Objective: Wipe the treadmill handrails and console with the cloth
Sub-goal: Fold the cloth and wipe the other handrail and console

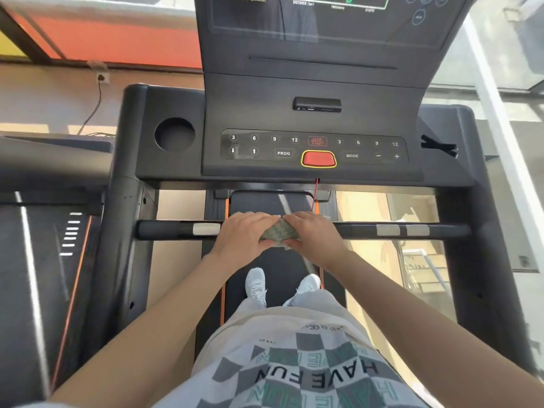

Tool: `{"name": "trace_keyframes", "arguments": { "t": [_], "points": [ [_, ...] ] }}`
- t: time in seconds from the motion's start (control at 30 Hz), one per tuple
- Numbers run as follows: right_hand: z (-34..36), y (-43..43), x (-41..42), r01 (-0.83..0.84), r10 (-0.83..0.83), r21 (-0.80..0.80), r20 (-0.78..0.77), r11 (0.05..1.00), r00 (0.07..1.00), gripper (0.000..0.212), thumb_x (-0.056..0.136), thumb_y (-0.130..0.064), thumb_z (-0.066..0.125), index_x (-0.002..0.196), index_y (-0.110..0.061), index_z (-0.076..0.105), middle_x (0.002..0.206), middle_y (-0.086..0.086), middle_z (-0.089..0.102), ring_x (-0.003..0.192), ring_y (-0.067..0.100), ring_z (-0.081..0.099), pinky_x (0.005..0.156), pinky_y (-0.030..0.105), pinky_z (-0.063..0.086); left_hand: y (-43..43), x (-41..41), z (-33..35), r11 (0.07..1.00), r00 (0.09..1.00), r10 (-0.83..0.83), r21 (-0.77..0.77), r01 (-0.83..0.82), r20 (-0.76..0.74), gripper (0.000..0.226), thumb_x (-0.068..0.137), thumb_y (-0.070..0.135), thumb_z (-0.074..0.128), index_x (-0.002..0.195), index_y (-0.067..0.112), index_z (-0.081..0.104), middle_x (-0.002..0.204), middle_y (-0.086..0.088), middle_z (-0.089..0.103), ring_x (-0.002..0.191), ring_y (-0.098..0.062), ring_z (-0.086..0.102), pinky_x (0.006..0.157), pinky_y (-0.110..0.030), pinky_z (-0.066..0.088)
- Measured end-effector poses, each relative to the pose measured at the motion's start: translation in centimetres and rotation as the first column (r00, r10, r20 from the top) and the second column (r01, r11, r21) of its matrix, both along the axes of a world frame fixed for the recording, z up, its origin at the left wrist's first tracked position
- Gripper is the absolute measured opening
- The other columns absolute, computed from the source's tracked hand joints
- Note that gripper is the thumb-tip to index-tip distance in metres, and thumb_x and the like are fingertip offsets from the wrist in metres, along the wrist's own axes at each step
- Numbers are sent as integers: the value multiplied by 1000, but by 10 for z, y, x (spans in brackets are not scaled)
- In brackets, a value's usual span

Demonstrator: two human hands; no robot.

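Observation:
A black horizontal handrail (pixel 170 229) with silver sensor patches crosses the treadmill in front of me. A greenish patterned cloth (pixel 279 231) is wrapped over the middle of this bar. My left hand (pixel 245 235) grips the cloth and bar from the left, fingers curled over the top. My right hand (pixel 313 234) grips the cloth and bar from the right, touching the left hand. Most of the cloth is hidden under both hands. Beyond the bar sits the black console (pixel 312 119) with number buttons and a red safety key (pixel 318 159).
A round cup holder (pixel 174 134) sits left of the buttons; a black clip (pixel 438 145) lies in the right tray. The display screen (pixel 338 16) rises at the top. A second treadmill (pixel 44 231) stands on the left, glass on the right. My feet (pixel 256 285) stand on the belt.

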State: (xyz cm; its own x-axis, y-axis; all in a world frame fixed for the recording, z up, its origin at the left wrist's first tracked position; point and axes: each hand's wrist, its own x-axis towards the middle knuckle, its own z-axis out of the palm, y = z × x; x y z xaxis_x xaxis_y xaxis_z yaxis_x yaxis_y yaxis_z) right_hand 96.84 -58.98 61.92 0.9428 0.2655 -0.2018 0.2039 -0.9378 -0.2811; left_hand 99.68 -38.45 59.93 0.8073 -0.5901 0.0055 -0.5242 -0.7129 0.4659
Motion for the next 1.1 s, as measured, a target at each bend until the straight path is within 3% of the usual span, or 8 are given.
{"name": "trace_keyframes", "arguments": {
  "t": [0.23,0.5,0.63,0.77,0.83,0.93,1.03,1.1],
  "points": [
    [-7,12,-12,-4,-1,30,148,1000,989,57,69,-30,91,119,-12,69,108,3,74,96,28,71,85,44,55,18,-14,-11,995,987,95,-15,-94,133,56,75,36,89,125,19,71,117,2,74,104,-21,70,89,-41,56],
    [-4,77,14,-177,166,112,106,978,980,52,80,-27,83,126,-11,65,111,6,73,93,32,71,79,44,59,85,-28,-15,949,911,315,-65,-309,268,50,79,21,86,126,15,70,125,-3,70,117,-24,64,105,-38,43],
    [-1,108,24,-275,274,180,31,944,961,57,88,-25,74,140,-12,55,128,6,66,108,34,65,89,48,55,104,-55,-20,888,847,460,-114,-446,266,44,92,7,62,136,5,62,142,-9,60,137,-31,52,113,-45,42],
    [3,121,32,-348,361,277,5,896,933,52,90,-26,69,140,-18,56,139,-1,60,120,34,56,94,48,48,106,-85,-9,767,735,640,-127,-629,224,47,88,13,65,133,4,64,142,-14,59,133,-37,51,107,-48,43],
    [-1,122,36,-313,319,255,21,915,948,43,92,-29,62,134,-25,61,135,-7,64,113,33,56,92,48,48,102,-96,-2,640,640,765,-209,-739,76,39,87,11,70,125,8,69,126,-8,68,114,-30,58,97,-42,48],
    [-4,126,41,-246,264,239,-47,939,963,38,94,-28,57,132,-30,61,126,-7,68,102,31,58,89,51,49,91,-93,14,228,342,808,-280,-932,-480,24,91,14,74,114,17,75,107,6,74,98,-15,68,90,-40,57],
    [0,136,46,-258,297,296,-96,920,950,39,94,-17,62,133,-22,64,132,-1,66,112,30,61,95,39,49,79,-72,33,-234,57,410,-165,-958,-910,10,96,14,69,96,21,76,90,7,73,92,-11,68,88,-29,60],
    [4,144,53,-254,318,339,-148,906,937,42,93,-11,62,134,-19,64,134,0,65,118,26,61,96,33,46,74,-59,36,-377,6,171,-71,-923,-985,11,100,14,63,96,17,73,98,-5,71,98,-17,68,90,-30,58]
  ]
}}
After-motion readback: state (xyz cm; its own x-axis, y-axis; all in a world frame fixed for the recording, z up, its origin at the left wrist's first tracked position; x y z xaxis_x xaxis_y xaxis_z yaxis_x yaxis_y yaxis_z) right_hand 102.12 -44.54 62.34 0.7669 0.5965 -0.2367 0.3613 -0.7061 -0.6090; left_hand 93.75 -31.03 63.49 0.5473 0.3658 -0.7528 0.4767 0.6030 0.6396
